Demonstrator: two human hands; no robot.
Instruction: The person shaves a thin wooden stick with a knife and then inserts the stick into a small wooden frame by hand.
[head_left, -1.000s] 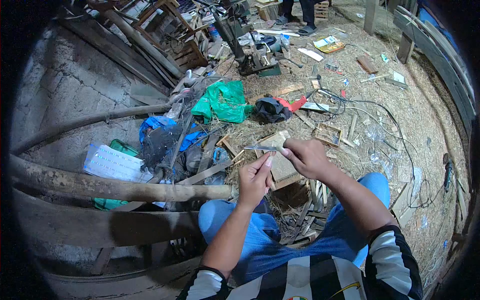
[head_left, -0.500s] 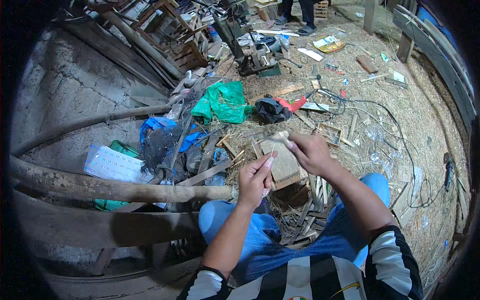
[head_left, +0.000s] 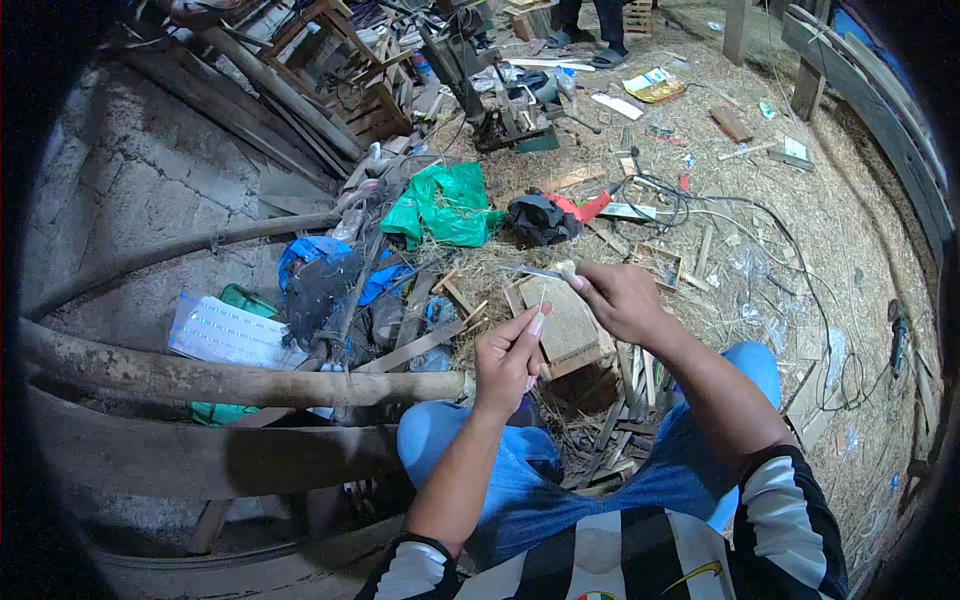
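My left hand [head_left: 508, 358] pinches a thin pale stick [head_left: 542, 296] that points upward from the fingertips. To its right and a little higher, my right hand [head_left: 622, 303] is closed round the handle of a knife [head_left: 535, 271]. The blade points left, above the tip of the stick and apart from it. Beneath both hands stands a wooden block [head_left: 575, 335] with a flat, pale top.
A green plastic bag [head_left: 442, 205], a black bag [head_left: 543, 220] and a red tool [head_left: 594, 207] lie ahead. A bamboo pole [head_left: 240, 382] runs along the left. Cables [head_left: 790, 235] cross the straw-covered floor at right. A person's feet [head_left: 610, 58] show at the top.
My right hand has moved right and slightly up with the knife, away from the stick. My left hand has stayed nearly in place, with the stick in its fingers.
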